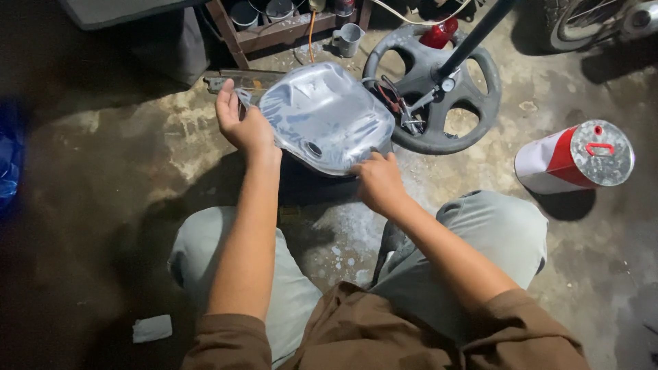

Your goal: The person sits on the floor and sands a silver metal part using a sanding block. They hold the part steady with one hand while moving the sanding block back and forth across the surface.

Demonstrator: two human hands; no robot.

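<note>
Knees frame the lower centre. Above them, the right hand (378, 181) grips the near edge of a silvery moulded panel (322, 113), centre frame, while the left hand (241, 123) pinches its far-left edge. Surface appears evenly coated; work seems well advanced. Beyond lie a grey cast wheel (473, 103) and, right, a red-and-white can (572, 157).

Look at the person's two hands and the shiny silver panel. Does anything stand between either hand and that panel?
Nothing visible does. The left hand grips the left edge of the silver panel, and the right hand touches its lower right edge. The grey wheel lies behind the panel and the red and white can stands off to the right, both clear of the hands.
</note>
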